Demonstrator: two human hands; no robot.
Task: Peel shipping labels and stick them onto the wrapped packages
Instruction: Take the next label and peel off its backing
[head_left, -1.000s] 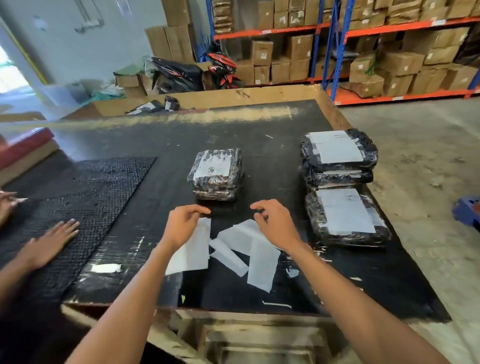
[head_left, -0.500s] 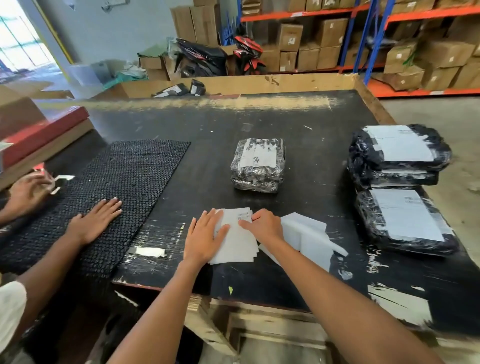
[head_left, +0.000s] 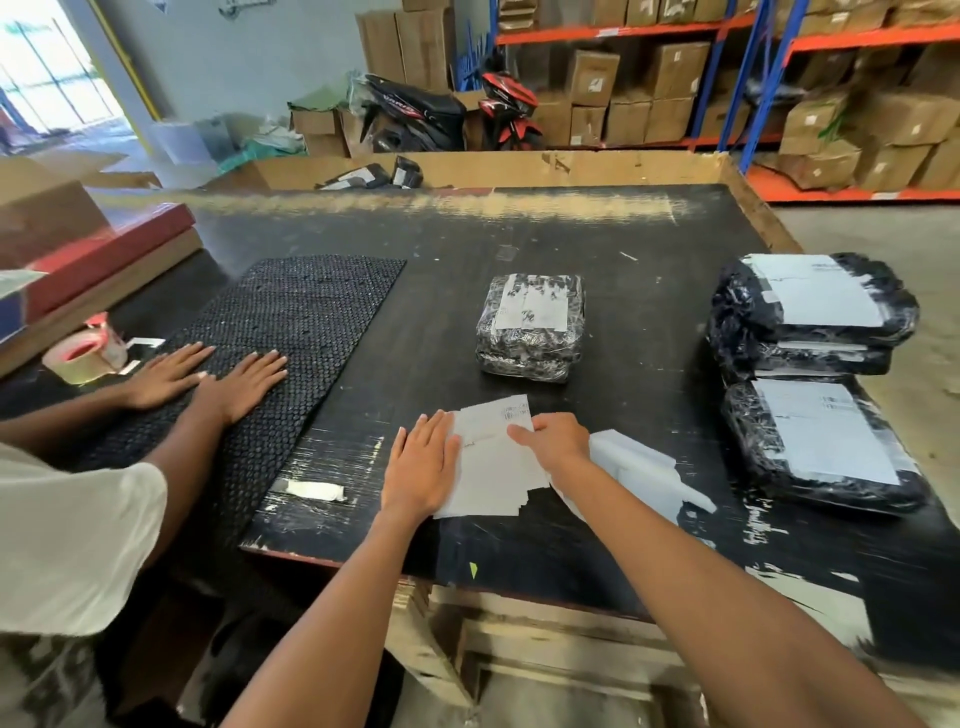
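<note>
A small stack of white shipping labels (head_left: 493, 462) lies on the black table (head_left: 623, 322) near its front edge. My left hand (head_left: 421, 465) lies flat with straight fingers on the stack's left side. My right hand (head_left: 553, 441) has curled fingers on the top label's right edge, with its forefinger stretched along it. Just beyond the labels sits a small wrapped package (head_left: 530, 325) with a label on top. Three black wrapped packages (head_left: 810, 364), two of them stacked, lie at the right, and those whose tops show carry white labels.
Peeled white backing sheets (head_left: 639, 473) lie right of my right hand. Another person's two hands (head_left: 208, 376) press on a black textured mat (head_left: 291, 332) at the left. A tape roll (head_left: 83, 356) sits far left. The table's right edge drops to the floor. Shelves of cartons stand behind.
My view swung left. My hands went from the scattered sheets onto the label stack, the left one flattening on it. The other person's second hand moved onto the mat.
</note>
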